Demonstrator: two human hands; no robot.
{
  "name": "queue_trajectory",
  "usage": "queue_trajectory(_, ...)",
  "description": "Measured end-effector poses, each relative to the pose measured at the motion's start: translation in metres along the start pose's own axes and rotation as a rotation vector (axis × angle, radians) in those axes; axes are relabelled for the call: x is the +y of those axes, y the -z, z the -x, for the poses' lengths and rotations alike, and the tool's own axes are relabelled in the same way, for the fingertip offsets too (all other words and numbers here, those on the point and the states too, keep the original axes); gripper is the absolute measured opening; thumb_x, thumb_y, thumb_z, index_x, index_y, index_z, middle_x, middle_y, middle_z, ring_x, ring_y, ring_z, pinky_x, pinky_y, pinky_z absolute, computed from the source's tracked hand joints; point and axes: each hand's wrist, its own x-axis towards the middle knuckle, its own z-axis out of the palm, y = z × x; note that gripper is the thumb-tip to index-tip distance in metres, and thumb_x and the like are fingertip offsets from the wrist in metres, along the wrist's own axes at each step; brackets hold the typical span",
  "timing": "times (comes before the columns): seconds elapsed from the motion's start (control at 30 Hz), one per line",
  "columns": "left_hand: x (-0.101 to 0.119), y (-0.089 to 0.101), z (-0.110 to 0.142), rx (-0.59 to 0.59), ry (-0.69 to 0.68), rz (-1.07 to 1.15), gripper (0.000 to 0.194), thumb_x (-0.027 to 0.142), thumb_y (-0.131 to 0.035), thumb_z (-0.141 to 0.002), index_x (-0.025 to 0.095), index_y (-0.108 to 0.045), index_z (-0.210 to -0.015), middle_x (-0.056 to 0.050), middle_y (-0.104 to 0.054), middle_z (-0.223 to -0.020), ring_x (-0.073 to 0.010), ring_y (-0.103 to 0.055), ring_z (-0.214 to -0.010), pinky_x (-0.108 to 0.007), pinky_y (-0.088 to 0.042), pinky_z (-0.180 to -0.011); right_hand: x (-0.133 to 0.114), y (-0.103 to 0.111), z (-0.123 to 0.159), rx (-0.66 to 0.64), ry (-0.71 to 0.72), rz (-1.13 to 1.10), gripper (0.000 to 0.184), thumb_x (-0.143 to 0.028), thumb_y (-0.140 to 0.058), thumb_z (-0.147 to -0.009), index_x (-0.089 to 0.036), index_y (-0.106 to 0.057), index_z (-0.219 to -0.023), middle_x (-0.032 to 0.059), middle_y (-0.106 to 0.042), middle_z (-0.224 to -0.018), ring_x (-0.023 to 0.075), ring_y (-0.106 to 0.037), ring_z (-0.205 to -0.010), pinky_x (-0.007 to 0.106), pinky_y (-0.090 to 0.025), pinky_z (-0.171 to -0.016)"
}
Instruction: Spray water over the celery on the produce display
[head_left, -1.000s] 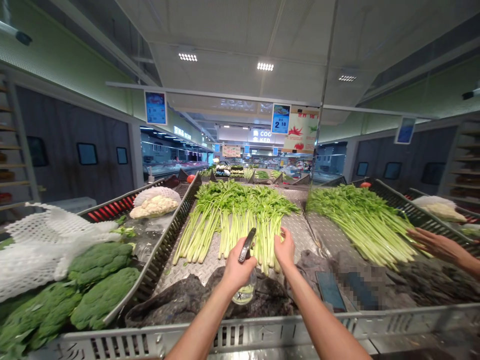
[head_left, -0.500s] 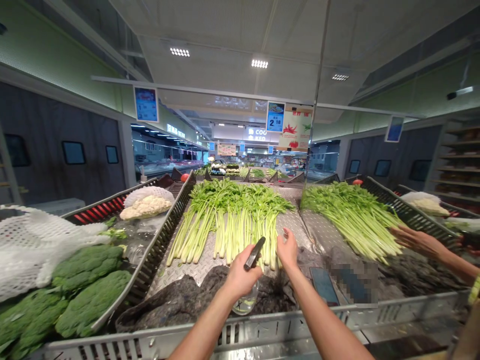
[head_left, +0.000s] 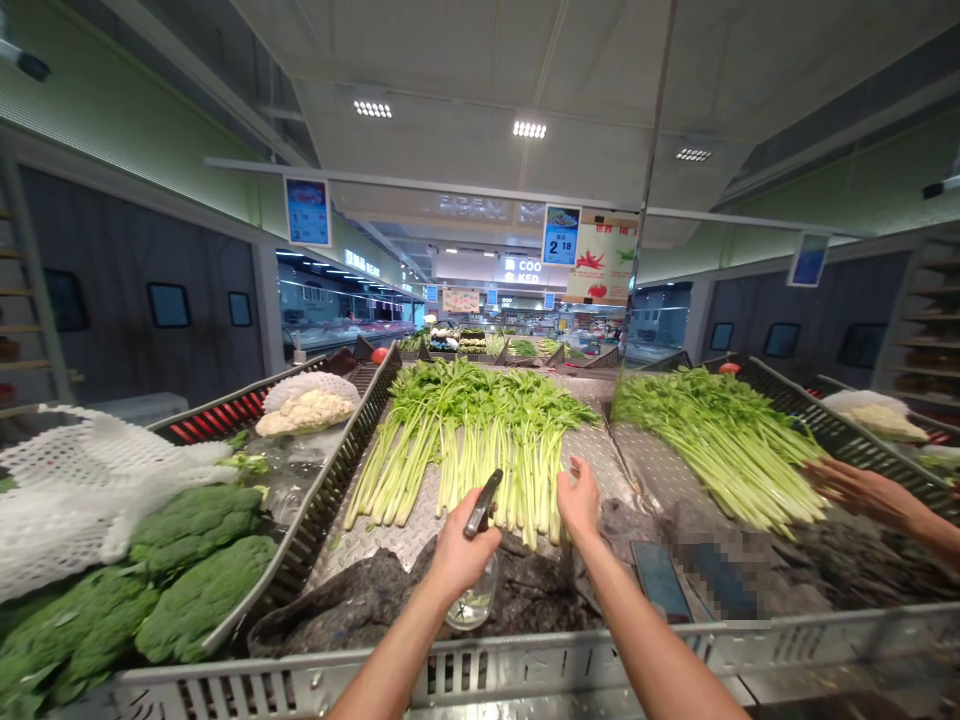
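Observation:
My left hand (head_left: pixel 463 548) is closed around a clear spray bottle (head_left: pixel 472 608) with a black head (head_left: pixel 484 503). It is in front of the cut ends of the celery (head_left: pixel 469 440), whose leaves point to the back. Beside the rightmost stalks is my right hand (head_left: pixel 579 503), fingers apart and slightly curled, with nothing seen in it. Whether it touches a stalk I cannot tell. Dark grey cloth (head_left: pixel 352 605) lies crumpled along the front, under both hands. To the right of my right forearm a phone (head_left: pixel 660 580) rests on the cloth.
A black slatted divider (head_left: pixel 330 470) separates the celery from broccoli (head_left: pixel 199 525) and cauliflower (head_left: pixel 309 411) on the left. On the right a mirror (head_left: pixel 637 480) reflects celery and a hand. The grey slatted front rail (head_left: pixel 525 655) runs below my forearms.
My left hand has moved left with the spray bottle, and more of the bottle's base shows. Beside the celery, my right hand stays nearly in place. The view has shifted slightly left.

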Motion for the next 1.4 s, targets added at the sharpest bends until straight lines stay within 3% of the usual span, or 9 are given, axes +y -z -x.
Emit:
queue_trajectory(0.4, -0.007, 0.043, -0.004, 0.202, -0.020, -0.099, 0.021, 0.019, -0.046, -0.060, 0.018, -0.052, -0.080, 0.006, -0.043, -0.052, -0.0092, -0.042, -0.048, -0.021, -0.033, -0.051, -0.021, -0.020, 0.005, -0.032, 0.043, -0.086, 0.044, -0.025, -0.038, -0.067, -0.009, -0.048, -0.107, 0.0149, -0.053, -0.106, 0.0254, -0.050, -0.096, 0.036, -0.036, -0.082)
queue_trajectory(0.87, -0.004, 0.072, -0.001, 0.335, 0.002, -0.166, 0.023, 0.021, -0.046, -0.058, 0.017, -0.053, -0.080, 0.006, -0.042, -0.050, -0.0097, -0.041, -0.048, -0.020, -0.033, -0.049, -0.040, -0.032, 0.009, -0.084, 0.044, -0.133, 0.045, -0.023, -0.039, -0.067, -0.010, -0.046, -0.110, 0.0141, -0.051, -0.110, 0.0246, -0.047, -0.100, 0.036, -0.035, -0.085)
queue_trajectory(1.4, -0.019, 0.102, 0.000, 0.473, 0.032, -0.311, 0.024, 0.024, -0.045, -0.061, 0.017, -0.052, -0.083, 0.004, -0.044, -0.055, -0.0108, -0.043, -0.052, -0.021, -0.035, -0.052, -0.048, -0.049, 0.018, -0.137, 0.007, -0.164, 0.044, -0.025, -0.039, -0.070, -0.013, -0.045, -0.112, 0.0104, -0.050, -0.113, 0.0220, -0.047, -0.102, 0.034, -0.036, -0.084)
